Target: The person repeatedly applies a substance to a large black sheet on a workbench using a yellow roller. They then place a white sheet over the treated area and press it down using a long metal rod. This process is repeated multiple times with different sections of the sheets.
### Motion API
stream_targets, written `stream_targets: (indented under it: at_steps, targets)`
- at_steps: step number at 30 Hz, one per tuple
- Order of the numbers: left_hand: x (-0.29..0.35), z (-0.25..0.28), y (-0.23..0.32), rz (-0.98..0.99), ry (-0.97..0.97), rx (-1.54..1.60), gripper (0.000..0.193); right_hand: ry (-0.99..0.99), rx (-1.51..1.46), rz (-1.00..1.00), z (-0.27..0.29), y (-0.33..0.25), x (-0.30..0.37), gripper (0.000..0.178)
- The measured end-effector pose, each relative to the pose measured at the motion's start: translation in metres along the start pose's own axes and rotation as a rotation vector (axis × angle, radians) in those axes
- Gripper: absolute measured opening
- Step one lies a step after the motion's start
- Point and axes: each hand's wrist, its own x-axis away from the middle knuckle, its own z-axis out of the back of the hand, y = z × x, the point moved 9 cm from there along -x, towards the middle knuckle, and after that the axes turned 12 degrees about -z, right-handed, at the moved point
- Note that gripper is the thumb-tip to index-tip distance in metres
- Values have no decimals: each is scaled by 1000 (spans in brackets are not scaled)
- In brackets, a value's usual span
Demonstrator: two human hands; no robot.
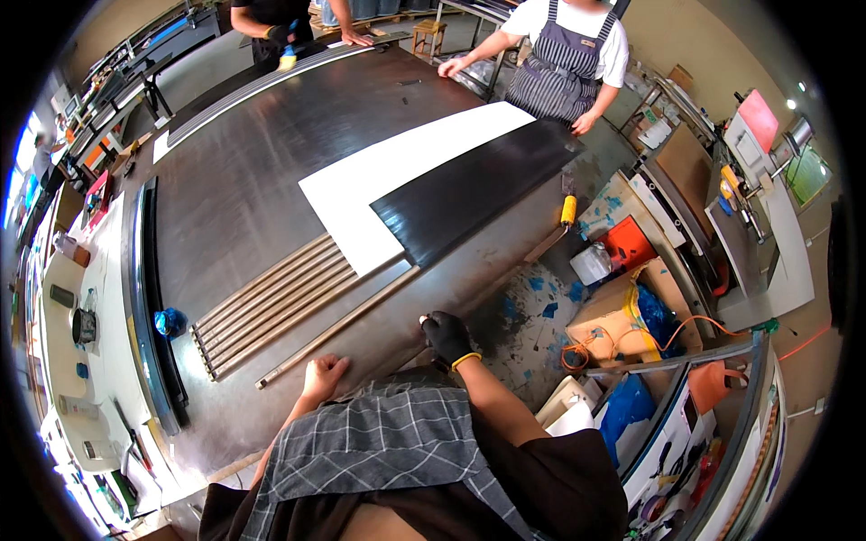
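My bare left hand (322,379) is at the near edge of a large dark metal table (244,144). Its thumb stands apart from loosely bent fingers, and nothing shows in it. In a black glove with a yellow cuff, my right hand (447,339) is closed at the same edge. A pale spot shows at its fingertips; what they hold, if anything, I cannot make out. Ahead of my hands lies a single long bronze-coloured tube (334,330). Beyond it, several similar tubes (271,302) lie side by side, their right ends under a white sheet (361,194). A glossy black sheet (478,189) overlaps the white one.
Across the table, one person holds a blue-handled brush (288,59) by a long strip (271,81); another, in a striped apron (564,72), touches the black sheet's far end. A yellow-handled roller (568,211) and cardboard box (622,311) are right. Dark rails (152,307) stand left.
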Motion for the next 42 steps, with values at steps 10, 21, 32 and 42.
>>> stream_targets:
  at_steps: [10,21,32,42]
  targets:
    - [0,4,20,34,-7,3,42,-9,-75,51,-8,10,-6,30]
    - [-1,-2,3,42,-13,25,41,12,-37,70,-10,16,-9,31]
    - [-1,-1,3,37,-18,16,42,-98,-98,-62,-6,11,-5,33]
    - [0,2,11,15,-10,28,42,-100,-91,-53,-4,6,-3,34]
